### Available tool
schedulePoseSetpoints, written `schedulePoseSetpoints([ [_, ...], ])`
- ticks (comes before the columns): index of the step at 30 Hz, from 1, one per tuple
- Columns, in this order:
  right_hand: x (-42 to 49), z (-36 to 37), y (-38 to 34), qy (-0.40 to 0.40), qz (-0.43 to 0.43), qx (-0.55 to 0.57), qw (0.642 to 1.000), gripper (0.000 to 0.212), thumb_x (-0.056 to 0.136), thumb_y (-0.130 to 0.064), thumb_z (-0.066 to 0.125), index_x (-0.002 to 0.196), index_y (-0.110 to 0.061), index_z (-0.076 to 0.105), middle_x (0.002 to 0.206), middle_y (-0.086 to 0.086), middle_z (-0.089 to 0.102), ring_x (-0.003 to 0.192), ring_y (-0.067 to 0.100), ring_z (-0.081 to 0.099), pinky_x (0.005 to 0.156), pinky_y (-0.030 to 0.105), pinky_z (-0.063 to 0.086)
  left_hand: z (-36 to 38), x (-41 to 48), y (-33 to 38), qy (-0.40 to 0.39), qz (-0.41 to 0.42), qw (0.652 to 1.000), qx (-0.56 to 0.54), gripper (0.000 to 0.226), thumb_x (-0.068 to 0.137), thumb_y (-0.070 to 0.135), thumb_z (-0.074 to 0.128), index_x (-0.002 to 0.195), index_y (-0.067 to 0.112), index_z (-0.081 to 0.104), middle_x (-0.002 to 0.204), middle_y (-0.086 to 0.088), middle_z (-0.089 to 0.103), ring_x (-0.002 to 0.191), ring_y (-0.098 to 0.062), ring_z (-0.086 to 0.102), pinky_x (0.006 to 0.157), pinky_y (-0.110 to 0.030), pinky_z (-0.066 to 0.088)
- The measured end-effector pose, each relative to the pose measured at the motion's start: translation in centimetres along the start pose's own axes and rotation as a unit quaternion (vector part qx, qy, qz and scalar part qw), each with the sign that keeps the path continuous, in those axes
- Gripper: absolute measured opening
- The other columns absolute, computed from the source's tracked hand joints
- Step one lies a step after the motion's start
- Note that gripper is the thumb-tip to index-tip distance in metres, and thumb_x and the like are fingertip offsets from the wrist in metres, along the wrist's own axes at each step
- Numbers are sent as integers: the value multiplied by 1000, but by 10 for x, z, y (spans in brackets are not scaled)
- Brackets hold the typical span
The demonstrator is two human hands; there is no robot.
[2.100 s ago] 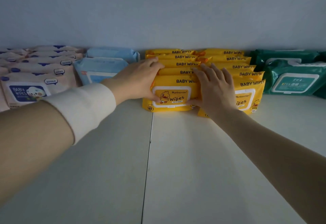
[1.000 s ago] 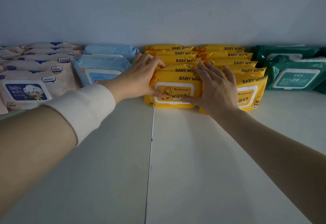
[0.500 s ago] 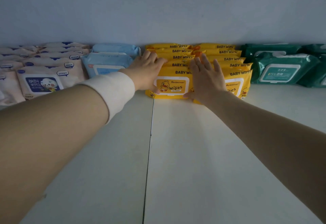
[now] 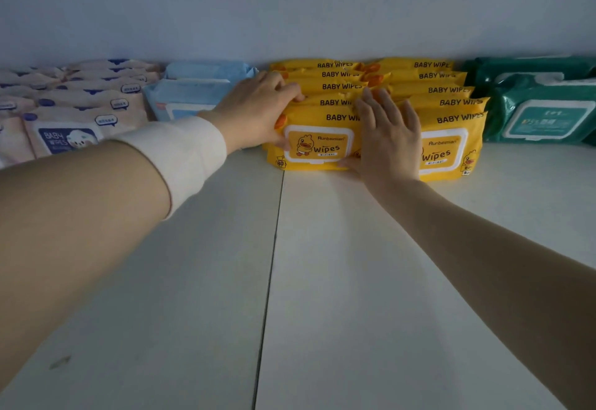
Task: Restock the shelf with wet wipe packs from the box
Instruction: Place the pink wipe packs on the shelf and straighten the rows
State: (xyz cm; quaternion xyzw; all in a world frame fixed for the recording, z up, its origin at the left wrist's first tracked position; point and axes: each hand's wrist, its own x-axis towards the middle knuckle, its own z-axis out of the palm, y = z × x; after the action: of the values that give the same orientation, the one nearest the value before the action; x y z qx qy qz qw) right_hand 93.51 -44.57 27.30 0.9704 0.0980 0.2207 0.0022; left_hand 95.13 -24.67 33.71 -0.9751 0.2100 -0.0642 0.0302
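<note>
the left hand point(image 4: 258, 109) lies curled over the top left corner of the front yellow wipe pack point(image 4: 317, 143), fingers hooked along the upper edge and thumb at the side, a loose cupping hold rather than a lift. the right hand point(image 4: 385, 137) is flat and spread wide, palm pressed on the seam where that pack meets the neighbouring yellow pack point(image 4: 446, 148). it grips nothing. the pose reads as squaring up: one hand steadies the corner while the other pushes the two fronts level and back toward the wall. a pale band point(image 4: 187, 155) wraps the left wrist.

behind the two front packs, more yellow packs point(image 4: 342, 87) stand in two rows, each leaning on the one behind so the "baby wipes" headers step upward. soft packs slump, so packing them tight probably keeps them upright and label-out.

to the left, touching the yellow block, sit light blue packs point(image 4: 196, 93), then pinkish baby wipe packs point(image 4: 74, 129) in their own rows. to the right stand green packs point(image 4: 541, 116), just beside the yellow ones. each colour keeps its own lane.

the white shelf point(image 4: 354, 280) in front is bare, with a seam running toward the viewer. the box is not in view, so i cannot tell how many packs are left to place.
</note>
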Motion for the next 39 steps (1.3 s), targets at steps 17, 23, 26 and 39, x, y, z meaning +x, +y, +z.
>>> schedulePoseSetpoints([
  [17,-3,-136,121,-255,-82,-86,960,71,79,-47,67,136,-12,42,131,10,53,120,31,51,94,45,46,-93,10,152,-229,-57,946,220,59,82,47,62,128,14,49,128,-7,54,115,-31,52,85,-41,46],
  [23,-27,-141,173,-321,-50,-130,937,74,78,-50,66,137,-11,41,130,7,55,121,28,51,94,42,46,-83,9,187,-264,-88,943,184,71,80,46,65,136,12,37,131,-9,51,119,-29,50,88,-41,45],
  [26,-28,-134,177,-332,-53,-118,934,73,78,-51,66,135,-12,43,122,5,58,116,27,54,88,41,46,-75,15,186,-251,-94,947,178,76,77,47,68,136,12,36,134,-12,46,123,-31,44,92,-43,43],
  [39,-16,-59,159,-206,-41,75,975,106,70,-47,75,149,-30,6,159,2,3,145,29,10,101,53,39,-11,48,156,-97,-34,975,196,104,70,57,68,142,2,18,144,-17,34,135,-31,29,110,-41,31],
])
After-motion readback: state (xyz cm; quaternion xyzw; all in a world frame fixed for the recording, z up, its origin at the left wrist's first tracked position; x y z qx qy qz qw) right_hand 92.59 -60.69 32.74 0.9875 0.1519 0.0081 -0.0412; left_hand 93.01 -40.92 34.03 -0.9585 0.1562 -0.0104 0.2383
